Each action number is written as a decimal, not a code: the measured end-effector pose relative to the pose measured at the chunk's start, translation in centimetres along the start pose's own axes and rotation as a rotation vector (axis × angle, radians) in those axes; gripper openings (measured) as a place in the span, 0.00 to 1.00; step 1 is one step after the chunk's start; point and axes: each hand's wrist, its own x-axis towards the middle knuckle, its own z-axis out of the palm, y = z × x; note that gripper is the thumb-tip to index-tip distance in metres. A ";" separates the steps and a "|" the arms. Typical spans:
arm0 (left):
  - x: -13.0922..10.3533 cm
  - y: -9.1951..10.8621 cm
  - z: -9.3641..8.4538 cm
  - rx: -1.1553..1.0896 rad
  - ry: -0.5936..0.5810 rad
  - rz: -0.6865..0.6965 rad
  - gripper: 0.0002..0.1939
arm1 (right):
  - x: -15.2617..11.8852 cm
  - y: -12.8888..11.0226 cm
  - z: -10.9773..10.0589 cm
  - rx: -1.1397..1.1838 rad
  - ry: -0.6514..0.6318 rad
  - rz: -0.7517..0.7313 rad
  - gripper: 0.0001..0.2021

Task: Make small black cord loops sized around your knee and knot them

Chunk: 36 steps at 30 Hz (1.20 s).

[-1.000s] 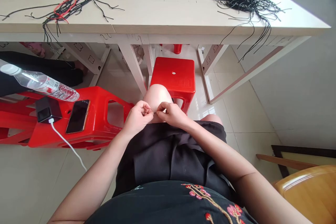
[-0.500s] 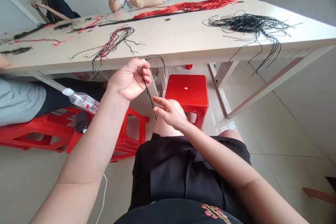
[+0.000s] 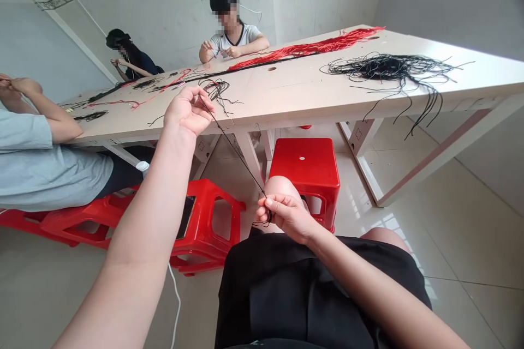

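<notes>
Black cord (image 3: 234,145) stretches taut and slanting between the person's two hands: the raised left hand (image 3: 189,110) pinches its upper end near the table's front edge, while the right hand (image 3: 286,215), lower and just above a bare knee (image 3: 282,184), grips the other end between thumb and fingers, a thin loop dangling below. Beyond the knee stands a red stool (image 3: 303,163); past it, the pale table (image 3: 295,101) bears a black strand bundle (image 3: 382,68) at right and red strands (image 3: 311,50) farther back.

A grey wall (image 3: 442,11) meets the glossy tiled floor (image 3: 434,218).
</notes>
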 end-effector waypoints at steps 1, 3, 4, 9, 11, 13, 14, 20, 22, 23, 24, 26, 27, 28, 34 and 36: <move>0.3 0.1 -0.3 0.015 0.000 0.015 0.15 | -0.1 0.0 -0.1 0.027 -0.004 0.002 0.09; 0.4 0.5 -0.5 0.044 0.001 0.011 0.15 | -0.3 -0.1 -0.1 0.072 -0.019 0.010 0.08; 0.3 0.6 -0.5 0.042 0.006 0.001 0.14 | -0.4 -0.1 -0.1 0.088 -0.026 0.015 0.08; 0.1 1.4 -0.2 -0.109 0.107 -0.020 0.09 | -0.7 -0.2 -0.3 0.119 -0.041 0.020 0.15; 0.6 1.7 -0.4 -0.147 0.140 -0.019 0.09 | -0.8 -0.3 -0.4 0.127 -0.040 0.030 0.18; 1.0 1.8 -0.8 -0.157 0.140 -0.018 0.09 | -0.8 -0.4 -0.6 0.138 -0.033 0.039 0.19; 1.1 1.8 -1.0 -0.155 0.132 -0.017 0.10 | -0.8 -0.3 -0.6 0.143 -0.027 0.041 0.19; 0.5 1.7 -1.3 -0.171 0.130 -0.031 0.09 | -0.5 0.9 -0.8 0.183 0.028 0.092 0.19; 0.0 1.6 -1.2 -0.161 0.117 -0.045 0.10 | -0.4 1.6 -0.6 0.184 0.039 0.117 0.18; -0.2 1.6 -1.1 -0.153 0.109 -0.050 0.10 | -0.3 2.0 -0.4 0.183 0.043 0.124 0.18; -0.4 1.6 -1.1 -0.148 0.100 -0.051 0.11 | -0.3 2.3 -0.2 0.179 0.043 0.126 0.18; -0.8 1.6 -1.0 -0.138 0.086 -0.052 0.11 | -0.2 3.0 0.2 0.167 0.037 0.131 0.18; -1.0 1.7 -0.9 -0.133 0.077 -0.052 0.11 | -0.1 3.3 0.4 0.158 0.032 0.138 0.18; -1.2 1.7 -0.9 -0.129 0.073 -0.049 0.11 | -0.1 3.6 0.6 0.144 0.026 0.143 0.18; -2.3 1.9 -0.6 -0.118 0.019 -0.044 0.10 | 0.1 6.1 1.2 -0.254 -0.054 0.064 0.18; -2.9 1.7 -0.5 -0.090 -0.034 -0.082 0.09 | 0.0 6.7 1.3 -0.591 -0.089 -0.052 0.19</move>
